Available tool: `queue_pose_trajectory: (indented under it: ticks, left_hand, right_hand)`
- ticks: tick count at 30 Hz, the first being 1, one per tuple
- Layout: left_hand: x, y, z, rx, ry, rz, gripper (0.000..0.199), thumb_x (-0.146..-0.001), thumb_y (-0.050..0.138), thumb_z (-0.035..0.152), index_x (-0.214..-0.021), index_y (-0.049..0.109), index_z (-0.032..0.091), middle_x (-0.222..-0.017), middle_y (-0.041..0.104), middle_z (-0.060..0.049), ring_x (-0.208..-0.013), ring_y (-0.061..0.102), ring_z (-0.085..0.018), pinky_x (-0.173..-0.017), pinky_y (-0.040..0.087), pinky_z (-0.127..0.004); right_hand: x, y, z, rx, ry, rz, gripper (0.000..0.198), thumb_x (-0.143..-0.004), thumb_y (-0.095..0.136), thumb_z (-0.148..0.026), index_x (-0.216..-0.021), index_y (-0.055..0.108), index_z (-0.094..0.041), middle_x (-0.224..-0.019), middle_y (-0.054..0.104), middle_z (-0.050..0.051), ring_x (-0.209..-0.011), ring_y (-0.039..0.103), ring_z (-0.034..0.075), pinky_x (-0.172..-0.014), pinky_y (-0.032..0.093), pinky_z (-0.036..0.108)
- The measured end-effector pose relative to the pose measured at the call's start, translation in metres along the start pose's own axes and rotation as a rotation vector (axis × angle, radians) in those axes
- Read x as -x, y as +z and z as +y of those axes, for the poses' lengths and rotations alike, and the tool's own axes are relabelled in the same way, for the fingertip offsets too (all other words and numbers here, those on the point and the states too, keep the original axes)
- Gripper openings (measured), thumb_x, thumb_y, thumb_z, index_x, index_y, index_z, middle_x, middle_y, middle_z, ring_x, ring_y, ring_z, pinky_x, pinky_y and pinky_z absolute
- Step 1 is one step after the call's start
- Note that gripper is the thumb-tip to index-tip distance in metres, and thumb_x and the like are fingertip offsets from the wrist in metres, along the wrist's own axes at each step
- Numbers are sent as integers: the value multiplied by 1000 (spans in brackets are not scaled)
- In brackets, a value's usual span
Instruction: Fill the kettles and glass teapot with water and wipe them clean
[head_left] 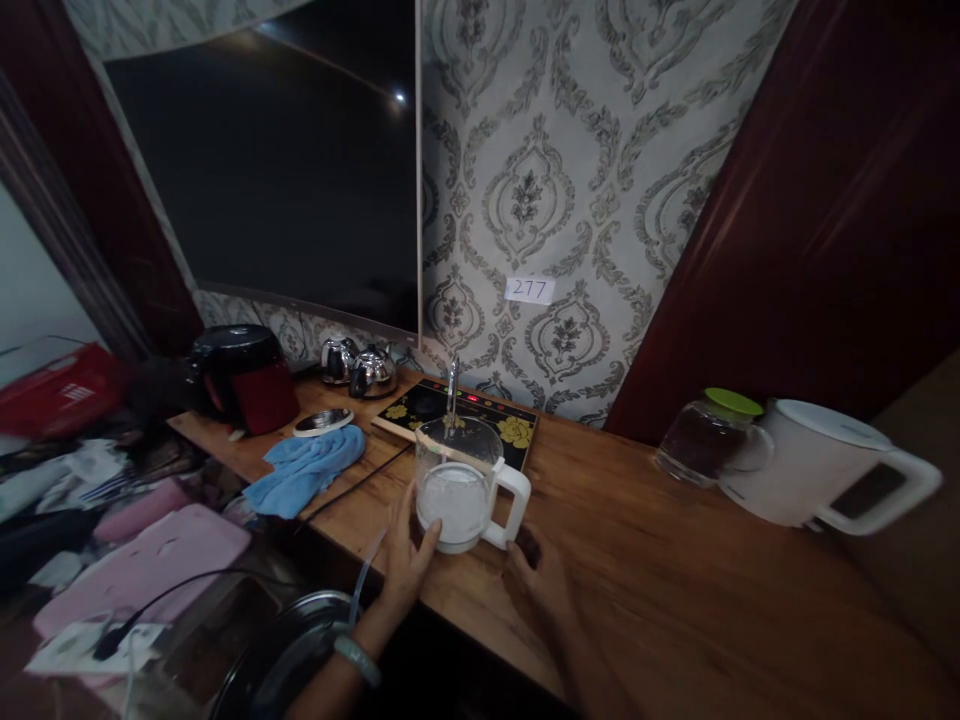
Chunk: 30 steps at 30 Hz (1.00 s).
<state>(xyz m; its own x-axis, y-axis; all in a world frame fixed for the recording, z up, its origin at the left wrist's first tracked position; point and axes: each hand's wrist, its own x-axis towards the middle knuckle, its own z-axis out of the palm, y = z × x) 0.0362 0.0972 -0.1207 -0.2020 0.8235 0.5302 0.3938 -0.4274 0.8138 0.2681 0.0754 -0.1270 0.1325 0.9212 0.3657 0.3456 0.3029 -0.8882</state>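
A clear glass jug [454, 500] with a white handle and a white band stands on the front part of the wooden counter. Its inside looks whitish near the bottom. My left hand [409, 550] grips its left side, thumb across the front. Beside the lower end of the handle is my right hand [544, 580], its fingers curved and apart with a gap between them and the thumb. The thumb tip is at the handle's base; I cannot tell whether it touches. Behind the jug lies a black tea stove panel [517, 428] with gold flowers and a metal spout [452, 385].
At right stand a glass pot [697, 445] with a green lid and a white kettle [802, 465]. Leftward are a blue cloth [307, 468], a round lid [323, 422], steel kettles [373, 370] and a red-black appliance [247, 380]. A cable crosses the wooden counter [675, 590].
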Motion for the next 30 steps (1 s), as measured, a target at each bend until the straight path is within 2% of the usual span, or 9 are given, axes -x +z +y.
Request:
queue_pose_trajectory:
  ticks: [11,18,30]
  left_hand:
    - [1,2,-6,2,11,19,65,-88,57,51,-144,45,20,-145,51,-16,-134,49,-32,-110,42,-56]
    - [0,-1,-3,-13,34,15,63,-88,58,48,-144,46,22,-143,54,-15,-131,52,-32,-108,44,-55]
    - [3,0,3,-41,52,28,64,-90,57,48,-147,44,22,-141,55,-15,-134,49,-32,-111,40,-56]
  right_hand:
    - [1,3,-2,-53,17,10,27,-83,64,-41,-97,72,-20,-89,74,8,-79,69,24,-72,55,33]
    - [2,2,-4,-21,12,24,28,-83,64,-45,-91,72,-19,-78,71,6,-72,65,22,-66,53,30]
    - [2,0,-1,-38,-6,-12,27,-85,62,-42,-100,72,-20,-92,74,8,-81,68,22,-73,54,32]
